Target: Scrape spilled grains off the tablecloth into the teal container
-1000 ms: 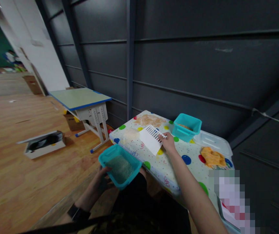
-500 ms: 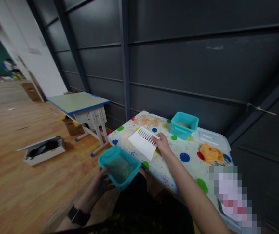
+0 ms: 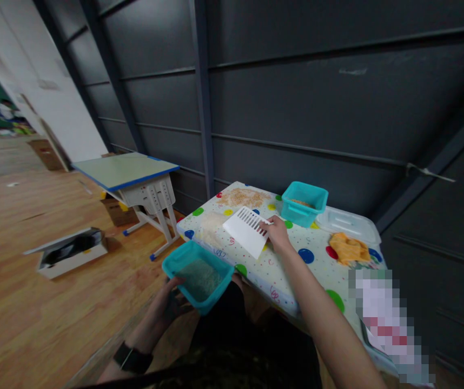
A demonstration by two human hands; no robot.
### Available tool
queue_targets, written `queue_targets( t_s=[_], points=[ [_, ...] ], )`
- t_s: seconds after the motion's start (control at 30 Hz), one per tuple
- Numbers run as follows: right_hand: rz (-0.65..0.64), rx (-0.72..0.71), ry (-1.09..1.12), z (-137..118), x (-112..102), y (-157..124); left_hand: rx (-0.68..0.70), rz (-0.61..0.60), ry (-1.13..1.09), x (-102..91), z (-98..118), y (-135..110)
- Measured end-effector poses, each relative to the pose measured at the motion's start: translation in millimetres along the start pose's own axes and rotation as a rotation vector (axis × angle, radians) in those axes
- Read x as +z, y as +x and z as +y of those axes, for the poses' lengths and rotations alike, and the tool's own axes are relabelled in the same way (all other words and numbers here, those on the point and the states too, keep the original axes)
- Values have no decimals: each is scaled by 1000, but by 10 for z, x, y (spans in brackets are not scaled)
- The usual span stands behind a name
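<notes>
My right hand [image 3: 277, 235] is closed on a white slotted scraper [image 3: 246, 231], held over the spotted tablecloth [image 3: 289, 259] beside a pale heap of grains [image 3: 209, 226]. My left hand [image 3: 170, 300] grips a teal bin [image 3: 198, 275] with pale grains in it, held below the table's near edge. A brownish heap of grains [image 3: 244, 196] lies at the table's far corner. A second teal bin [image 3: 304, 203] stands behind my right hand.
A clear lid [image 3: 348, 224] and an orange cloth [image 3: 349, 249] lie at the table's right. A green-topped desk [image 3: 127, 173] stands to the left, with an open white box [image 3: 66, 251] on the wooden floor. A dark panelled wall [image 3: 305, 97] runs behind.
My right hand pushed the scraper left toward the table's edge, then drew it back right. The view has shifted a little; the left hand keeps the bin below the edge.
</notes>
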State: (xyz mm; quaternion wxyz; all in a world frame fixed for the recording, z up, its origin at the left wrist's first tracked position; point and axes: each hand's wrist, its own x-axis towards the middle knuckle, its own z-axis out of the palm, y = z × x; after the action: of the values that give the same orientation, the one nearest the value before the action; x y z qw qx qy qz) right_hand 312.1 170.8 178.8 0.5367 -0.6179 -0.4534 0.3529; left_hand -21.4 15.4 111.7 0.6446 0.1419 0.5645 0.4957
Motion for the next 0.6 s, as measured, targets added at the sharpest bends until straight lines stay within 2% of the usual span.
queue_targets(
  t_s=[0.13, 0.23, 0.33, 0.5, 0.6],
  points=[
    [-153, -8, 68, 32, 149, -151, 50, -1, -5, 39, 38, -68],
    [-252, 8, 136, 15, 234, -254, 33, 15, -10, 48, 53, -79],
    [-268, 27, 195, -43, 211, -268, 15, 32, -25, 27, 45, -37],
    [-217, 27, 174, -123, 118, -231, 38, -22, -1, -1, 12, 3],
    [-267, 64, 173, -131, 146, -275, 45, -9, 20, 29, 10, -31]
  ],
)
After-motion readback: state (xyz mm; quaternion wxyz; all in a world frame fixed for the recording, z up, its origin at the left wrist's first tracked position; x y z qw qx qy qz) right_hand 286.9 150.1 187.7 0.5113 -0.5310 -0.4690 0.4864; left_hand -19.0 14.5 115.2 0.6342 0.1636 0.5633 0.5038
